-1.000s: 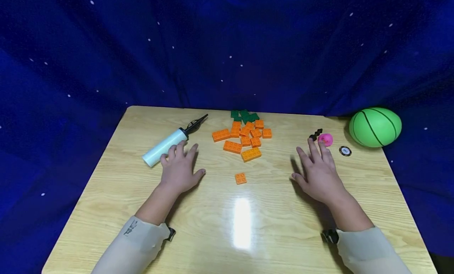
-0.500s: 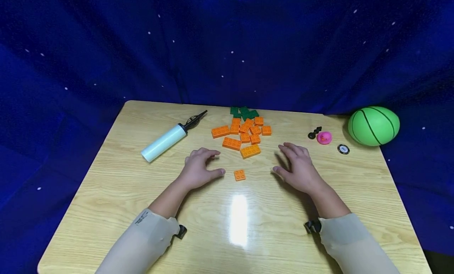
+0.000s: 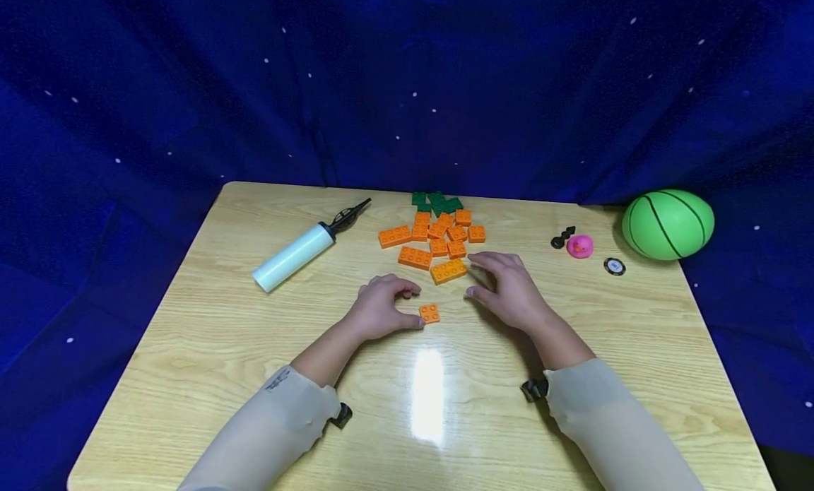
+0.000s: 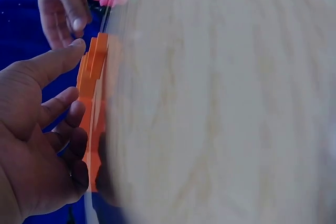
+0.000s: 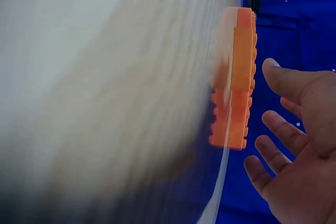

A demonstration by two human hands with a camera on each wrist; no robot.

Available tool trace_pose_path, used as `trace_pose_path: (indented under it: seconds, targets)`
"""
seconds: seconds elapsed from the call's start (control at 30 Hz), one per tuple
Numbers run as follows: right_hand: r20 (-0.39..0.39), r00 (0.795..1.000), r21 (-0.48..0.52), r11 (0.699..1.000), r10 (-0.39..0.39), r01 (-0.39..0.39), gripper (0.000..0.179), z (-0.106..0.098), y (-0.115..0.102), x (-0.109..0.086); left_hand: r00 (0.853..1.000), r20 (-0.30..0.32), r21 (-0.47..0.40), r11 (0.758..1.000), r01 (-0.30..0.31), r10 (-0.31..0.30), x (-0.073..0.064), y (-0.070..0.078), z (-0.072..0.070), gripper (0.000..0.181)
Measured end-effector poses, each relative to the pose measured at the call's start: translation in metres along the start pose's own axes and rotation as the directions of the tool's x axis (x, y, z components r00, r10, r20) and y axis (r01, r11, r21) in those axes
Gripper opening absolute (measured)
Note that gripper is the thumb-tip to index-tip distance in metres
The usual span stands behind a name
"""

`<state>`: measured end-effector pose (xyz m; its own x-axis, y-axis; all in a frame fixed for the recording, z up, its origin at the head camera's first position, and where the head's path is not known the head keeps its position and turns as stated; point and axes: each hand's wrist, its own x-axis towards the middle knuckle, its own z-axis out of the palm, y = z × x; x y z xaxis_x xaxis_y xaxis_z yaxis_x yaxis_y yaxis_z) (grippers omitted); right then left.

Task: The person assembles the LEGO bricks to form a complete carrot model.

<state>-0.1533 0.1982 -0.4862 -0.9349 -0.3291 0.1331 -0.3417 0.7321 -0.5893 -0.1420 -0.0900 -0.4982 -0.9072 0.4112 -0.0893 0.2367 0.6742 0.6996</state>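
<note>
In the head view my left hand point(image 3: 381, 309) is just left of a small square orange brick point(image 3: 429, 313), the thumb tip at its lower-left corner; whether they touch I cannot tell. Its fingers bend loosely, with a gap between thumb and forefinger. My right hand point(image 3: 511, 293) hovers by the right end of a yellow-orange brick point(image 3: 449, 271), fingers spread from the thumb and holding nothing. The right wrist view shows the same right hand point(image 5: 302, 145) with parted fingers beside the bricks. Behind lies a cluster of several orange bricks point(image 3: 415, 258).
Green bricks point(image 3: 437, 203) lie at the table's back edge. A pale blue hand pump point(image 3: 295, 256) lies on the left. Toward the right are a small black object point(image 3: 562, 237), a pink toy duck point(image 3: 580, 246), a poker chip point(image 3: 614, 266) and a green ball point(image 3: 668, 225).
Both hands have moved inward over the table, the left from beside the pump to the small orange brick, the right from near the duck to the yellow-orange brick. The bricks lie where they were.
</note>
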Motion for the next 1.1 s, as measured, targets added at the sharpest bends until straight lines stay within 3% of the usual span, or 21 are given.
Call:
trace_pose_path:
  seconds: [0.27, 0.6, 0.77, 1.1]
  targets:
    - [0.049, 0.999, 0.025, 1.000, 0.010, -0.011, 0.053, 0.010, -0.007, 0.016, 0.999, 0.037, 0.015, 1.000, 0.025, -0.025, 0.003, 0.002, 0.010, 0.054]
    - [0.097, 0.995, -0.020, 0.999, 0.031, -0.029, 0.050, 0.015, -0.007, 0.035, 0.998, 0.050, 0.079, 0.997, 0.021, -0.025, 0.009, 0.008, 0.009, 0.039]
    - [0.131, 0.989, -0.042, 0.997, 0.062, -0.057, 0.049, 0.014, -0.010, 0.039, 0.998, 0.053, 0.092, 0.996, 0.012, -0.017, 0.010, 0.011, 0.008, 0.033]
    - [0.149, 0.988, -0.094, 0.995, 0.045, -0.031, 0.045, 0.016, -0.009, 0.040, 0.998, 0.056, 0.095, 0.995, 0.017, -0.023, 0.012, 0.011, 0.010, 0.033]
